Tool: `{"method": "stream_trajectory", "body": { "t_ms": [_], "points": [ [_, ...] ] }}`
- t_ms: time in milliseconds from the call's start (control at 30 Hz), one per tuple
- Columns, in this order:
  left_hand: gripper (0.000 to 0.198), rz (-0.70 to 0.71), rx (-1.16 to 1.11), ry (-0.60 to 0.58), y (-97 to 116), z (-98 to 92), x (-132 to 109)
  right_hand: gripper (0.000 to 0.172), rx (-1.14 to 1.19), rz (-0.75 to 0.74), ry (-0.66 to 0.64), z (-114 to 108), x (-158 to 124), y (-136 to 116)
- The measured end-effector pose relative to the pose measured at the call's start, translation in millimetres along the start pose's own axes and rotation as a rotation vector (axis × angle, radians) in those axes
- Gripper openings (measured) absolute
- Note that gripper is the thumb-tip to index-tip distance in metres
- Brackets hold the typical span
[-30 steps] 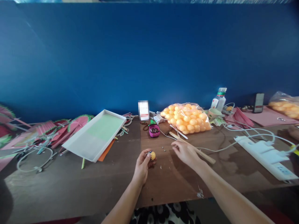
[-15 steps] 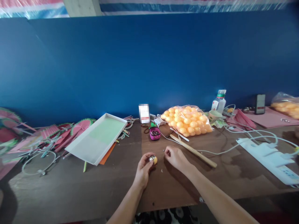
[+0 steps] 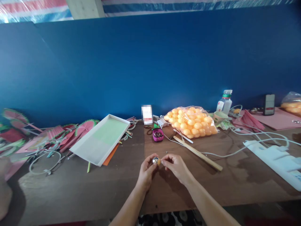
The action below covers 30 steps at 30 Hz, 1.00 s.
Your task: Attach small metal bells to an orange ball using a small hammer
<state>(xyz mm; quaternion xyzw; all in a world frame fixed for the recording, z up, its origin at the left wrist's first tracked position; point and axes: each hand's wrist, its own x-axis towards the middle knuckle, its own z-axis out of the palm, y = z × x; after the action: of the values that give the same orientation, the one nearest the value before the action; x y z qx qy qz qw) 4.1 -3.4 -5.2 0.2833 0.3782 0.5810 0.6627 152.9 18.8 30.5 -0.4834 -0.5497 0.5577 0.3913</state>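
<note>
My left hand (image 3: 146, 174) is closed around a small round piece, with a shiny silver metal part (image 3: 155, 160) on its left and an orange ball (image 3: 159, 162) on its right. At the orange side, my right hand (image 3: 176, 167) has thumb and forefinger pinched together close to the ball. Whatever those fingertips hold, if anything, is too small to make out. Beyond the hands stands a small magenta container (image 3: 158, 135) with tiny shiny pieces in it.
A wooden-handled hammer (image 3: 199, 153) and a bag of orange balls (image 3: 191, 121) lie to the right, with a white power strip (image 3: 270, 161) farther over. Leftward are a white tray (image 3: 94, 153) and folded paper fans (image 3: 86, 127). Another person's arm (image 3: 4, 191) shows at the left edge.
My right hand has lifted from the tabletop and moved down-left to the orange ball. My left hand still holds the round piece. The view has shifted slightly, and a person's arm has appeared at left.
</note>
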Motion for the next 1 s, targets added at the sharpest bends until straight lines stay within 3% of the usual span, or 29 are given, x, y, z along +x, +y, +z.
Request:
{"method": "stream_trajectory", "body": {
  "t_ms": [367,1000],
  "points": [
    [0.039,0.024,-0.026,-0.007,-5.7,-3.3,2.1,0.023,0.286,0.125,-0.025,10.9,1.3,4.3],
    [0.041,0.109,0.136,-0.028,-5.6,-2.0,3.7,0.024,0.198,0.182,0.006,17.1,-0.6,11.9]
  ]
}}
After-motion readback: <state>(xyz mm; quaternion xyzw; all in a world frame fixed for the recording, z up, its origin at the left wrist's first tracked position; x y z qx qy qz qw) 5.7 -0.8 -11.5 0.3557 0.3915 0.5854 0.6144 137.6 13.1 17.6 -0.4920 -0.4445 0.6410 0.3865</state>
